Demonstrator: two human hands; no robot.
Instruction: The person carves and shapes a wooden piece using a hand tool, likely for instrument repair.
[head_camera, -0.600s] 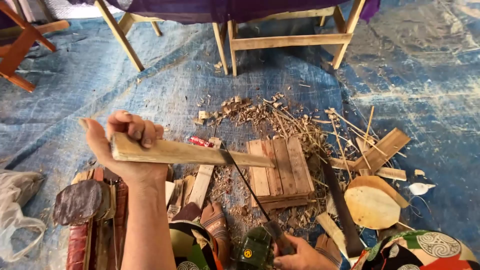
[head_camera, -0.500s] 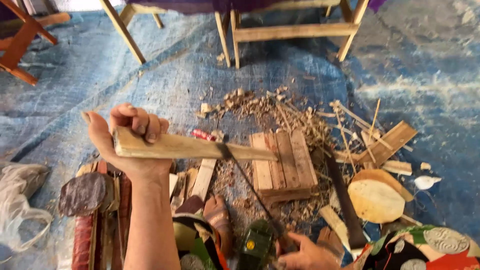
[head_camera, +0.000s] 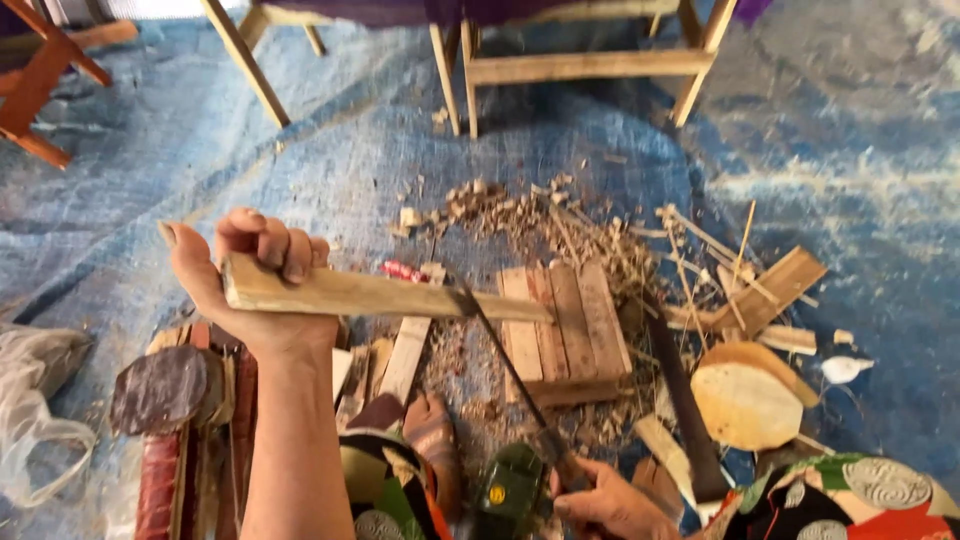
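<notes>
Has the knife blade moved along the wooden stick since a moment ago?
Cannot tell. The blade meets the stick at about the same spot, left of the slatted board; only the camera shifted.

soft, even daylight fills the scene, brightest on the blue tarp (head_camera: 820, 180) at the upper right, where pale glare washes it out. shadows are faint. the blade (head_camera: 500, 350) and right hand (head_camera: 600, 505) are slightly blurred; the frame's edges bend a little.

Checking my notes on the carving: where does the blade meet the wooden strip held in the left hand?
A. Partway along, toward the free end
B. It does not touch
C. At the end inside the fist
A: the blade in the right hand bites the wooden strip well beyond the left hand.
</notes>
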